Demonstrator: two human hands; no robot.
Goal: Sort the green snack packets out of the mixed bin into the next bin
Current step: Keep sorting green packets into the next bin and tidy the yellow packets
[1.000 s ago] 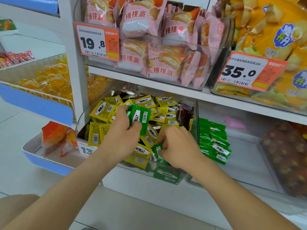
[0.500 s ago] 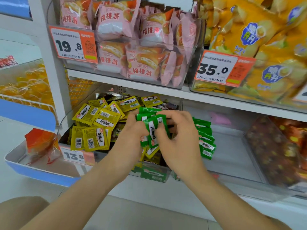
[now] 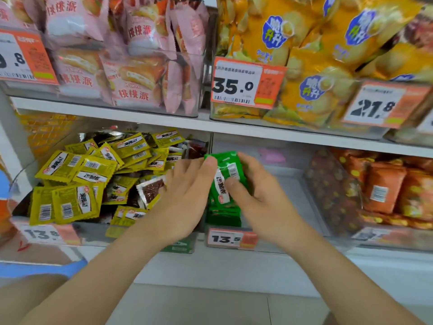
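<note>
Green packets (image 3: 226,174) pinched in right hand (image 3: 255,195) grip, thumb on top, above green stack (image 3: 223,218) at left of next bin (image 3: 290,181). Left hand (image 3: 185,195) flat, fingers straight, fingertips touching them, over mixed bin (image 3: 93,233).

Left tag (image 3: 23,57) — first digit cut by the frame edge; green packets (image 3: 230,166) partly hidden behind right hand (image 3: 255,195); lower-right tag (image 3: 367,235) — blurred, unreadable.
</note>
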